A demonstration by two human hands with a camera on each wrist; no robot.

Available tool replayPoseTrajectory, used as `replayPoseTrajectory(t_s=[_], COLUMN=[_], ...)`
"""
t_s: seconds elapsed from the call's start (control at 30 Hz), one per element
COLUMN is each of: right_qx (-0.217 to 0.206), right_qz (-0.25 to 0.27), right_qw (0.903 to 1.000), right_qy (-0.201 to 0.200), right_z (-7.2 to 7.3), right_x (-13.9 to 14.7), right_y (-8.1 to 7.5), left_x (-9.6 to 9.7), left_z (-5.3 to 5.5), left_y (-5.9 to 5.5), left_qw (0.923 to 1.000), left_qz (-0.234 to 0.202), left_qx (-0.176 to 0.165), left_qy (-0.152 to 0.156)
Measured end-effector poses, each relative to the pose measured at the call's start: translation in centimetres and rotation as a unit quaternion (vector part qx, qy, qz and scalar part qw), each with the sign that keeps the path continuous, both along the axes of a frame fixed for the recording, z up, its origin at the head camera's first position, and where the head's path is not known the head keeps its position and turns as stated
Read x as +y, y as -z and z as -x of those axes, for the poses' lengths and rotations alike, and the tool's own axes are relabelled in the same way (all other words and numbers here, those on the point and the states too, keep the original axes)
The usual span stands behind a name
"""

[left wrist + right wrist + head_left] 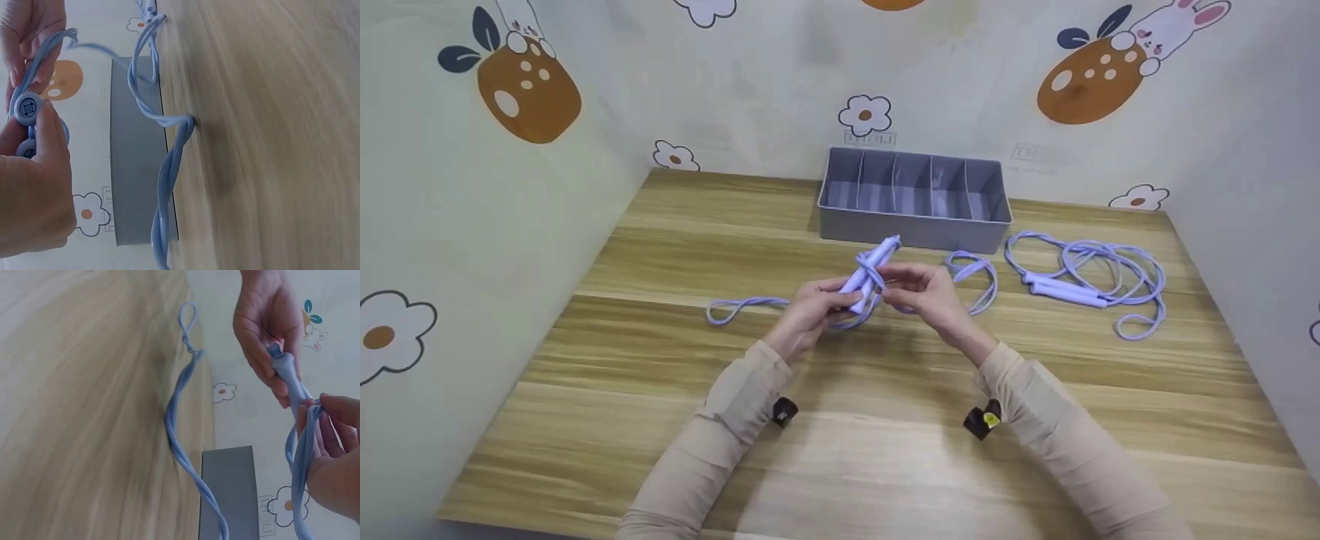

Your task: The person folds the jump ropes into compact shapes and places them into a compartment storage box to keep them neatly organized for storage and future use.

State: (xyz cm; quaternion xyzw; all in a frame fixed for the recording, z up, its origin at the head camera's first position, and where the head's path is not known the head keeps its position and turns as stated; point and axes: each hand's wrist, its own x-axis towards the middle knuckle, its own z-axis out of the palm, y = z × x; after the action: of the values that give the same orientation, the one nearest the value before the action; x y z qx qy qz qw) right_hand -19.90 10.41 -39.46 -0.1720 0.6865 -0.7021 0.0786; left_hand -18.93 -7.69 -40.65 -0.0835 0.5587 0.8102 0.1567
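Observation:
My left hand [811, 309] grips the two light-blue handles of a jump rope [851, 285] side by side, tilted up to the right above the table. A doubled loop of its cord crosses the handles. My right hand [928, 294] pinches that cord between thumb and fingers, close beside the handles. In the left wrist view the round handle ends [28, 108] face the camera, with the left thumb against them. The twisted cord [175, 439] hangs below the hands in the right wrist view. Its loops also spread on the table to both sides of the hands.
A second blue jump rope [1069, 291] lies loosely coiled at the right of the wooden table [607, 405]. Behind the hands, against the patterned wall, stands a grey box [915, 229] with several narrow compartments. Black devices [784, 412] are strapped under both wrists.

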Motion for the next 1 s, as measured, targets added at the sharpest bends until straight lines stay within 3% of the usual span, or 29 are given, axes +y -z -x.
replayPoseTrajectory(t_s=[0.23,0.47,0.57,0.77,0.87,1.0], right_qx=[-0.015,-0.035,-0.058,-0.112,-0.124,-0.13], right_qz=[0.021,0.058,0.1,0.182,0.192,0.18], right_qw=[0.9997,0.9977,0.9932,0.9752,0.9705,0.9711], right_qy=[-0.003,0.003,-0.011,-0.058,-0.077,-0.086], right_z=[-0.3,-0.1,-0.1,-0.6,-0.7,-0.8], right_x=[0.2,1.3,1.8,2.6,2.9,3.4], right_y=[1.7,2.4,2.6,2.6,2.7,2.8], left_x=[0.0,-0.7,-1.0,-1.5,-1.7,-1.9], left_z=[0.1,0.5,0.6,0.6,0.5,0.4], left_y=[-0.2,-0.6,-0.7,-1.1,-1.3,-1.7], left_qw=[0.9992,0.9966,0.9951,0.992,0.99,0.988], left_qz=[-0.036,-0.074,-0.095,-0.124,-0.139,-0.154], left_qx=[-0.017,-0.028,-0.023,-0.018,-0.018,-0.014], left_qy=[-0.006,-0.022,-0.015,-0.013,-0.01,-0.004])
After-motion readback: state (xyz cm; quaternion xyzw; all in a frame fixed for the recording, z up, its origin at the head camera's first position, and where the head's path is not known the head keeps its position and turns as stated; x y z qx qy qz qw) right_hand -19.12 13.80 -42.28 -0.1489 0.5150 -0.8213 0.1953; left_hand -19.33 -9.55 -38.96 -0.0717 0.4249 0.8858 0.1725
